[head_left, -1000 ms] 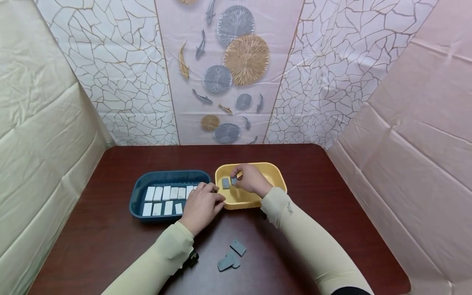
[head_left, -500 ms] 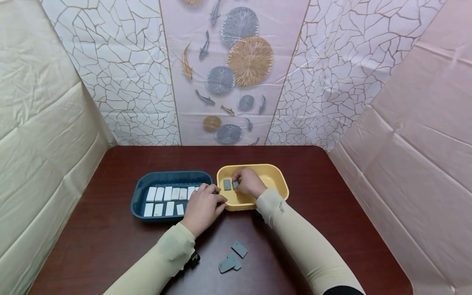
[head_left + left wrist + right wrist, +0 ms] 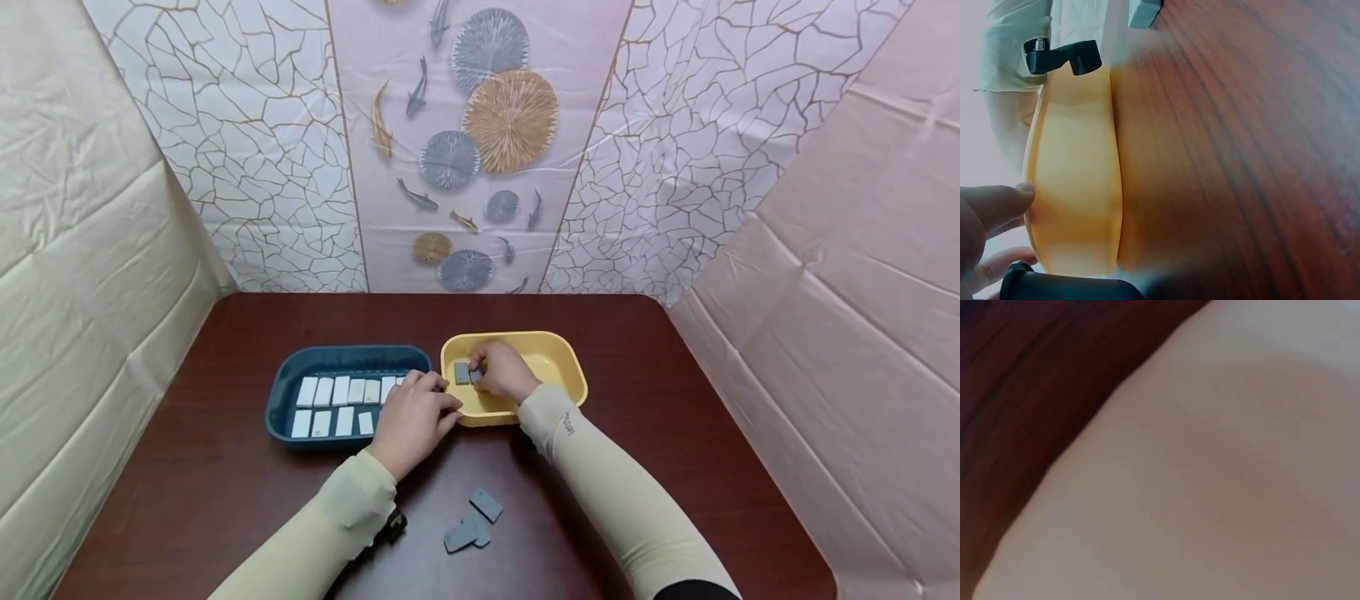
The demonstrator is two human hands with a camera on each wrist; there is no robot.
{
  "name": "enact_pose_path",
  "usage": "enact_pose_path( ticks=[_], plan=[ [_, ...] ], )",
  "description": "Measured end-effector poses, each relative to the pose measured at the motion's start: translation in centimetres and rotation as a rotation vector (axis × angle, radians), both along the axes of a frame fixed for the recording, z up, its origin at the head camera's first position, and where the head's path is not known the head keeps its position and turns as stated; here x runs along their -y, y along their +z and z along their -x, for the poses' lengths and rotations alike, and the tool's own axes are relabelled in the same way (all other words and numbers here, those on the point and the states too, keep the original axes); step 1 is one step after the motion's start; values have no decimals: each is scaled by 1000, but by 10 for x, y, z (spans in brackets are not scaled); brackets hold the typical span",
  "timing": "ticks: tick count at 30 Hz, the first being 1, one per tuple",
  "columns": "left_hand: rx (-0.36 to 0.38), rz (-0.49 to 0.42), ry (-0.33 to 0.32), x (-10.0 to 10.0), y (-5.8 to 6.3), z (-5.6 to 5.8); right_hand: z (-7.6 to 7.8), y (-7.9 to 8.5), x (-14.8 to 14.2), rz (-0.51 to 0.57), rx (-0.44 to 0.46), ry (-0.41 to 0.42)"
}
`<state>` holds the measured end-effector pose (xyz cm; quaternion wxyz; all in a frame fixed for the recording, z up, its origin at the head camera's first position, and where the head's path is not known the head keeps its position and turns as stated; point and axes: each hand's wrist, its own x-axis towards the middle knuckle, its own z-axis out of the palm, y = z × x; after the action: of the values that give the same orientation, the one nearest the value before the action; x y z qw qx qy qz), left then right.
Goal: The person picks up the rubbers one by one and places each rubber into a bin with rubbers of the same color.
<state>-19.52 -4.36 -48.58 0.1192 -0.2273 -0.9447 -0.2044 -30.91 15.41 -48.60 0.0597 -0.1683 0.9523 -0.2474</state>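
Inside the yellow tray (image 3: 555, 375), my right hand (image 3: 510, 371) pinches a small grey tile (image 3: 476, 376) between thumb and fingertips. Just left of it, another grey tile (image 3: 461, 372) lies flat on the tray floor. My left hand (image 3: 411, 421) grips the tray's left end; in the left wrist view its thumb (image 3: 1004, 203) lies against the yellow rim. That hand also covers part of the blue tray (image 3: 277, 417), which holds two rows of white tiles (image 3: 322, 392). The right wrist view shows mostly blurred sleeve (image 3: 1179, 487).
Several grey tiles lie on the dark red table (image 3: 585, 517) in front of the trays: a single tile (image 3: 486, 505) and an overlapping group (image 3: 461, 536). Patterned cloth (image 3: 675, 167) hangs behind the table. Pale cloth walls (image 3: 840, 333) stand at both sides.
My right hand has lowered the pinched tile and brought it closer alongside the flat one. My left hand has stayed at the yellow tray's end.
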Motion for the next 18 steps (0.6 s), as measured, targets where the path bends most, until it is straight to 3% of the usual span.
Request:
enact_pose_path(
  ticks=[5, 8, 13, 15, 18],
  plan=[
    [7, 8, 6, -1, -2, -1, -12, 10, -4, -22, -28, 17],
    [18, 9, 5, -2, -3, -2, -31, 27, -13, 7, -81, 107],
    [-4, 13, 2, -3, -3, -1, -79, 54, -33, 53, -154, 466],
    [-4, 15, 4, -2, -1, 0, -100, 56, -39, -21, -154, 608],
    [-1, 15, 20, 1, 2, 1, -122, 47, -41, -186, -144, 731]
  ],
)
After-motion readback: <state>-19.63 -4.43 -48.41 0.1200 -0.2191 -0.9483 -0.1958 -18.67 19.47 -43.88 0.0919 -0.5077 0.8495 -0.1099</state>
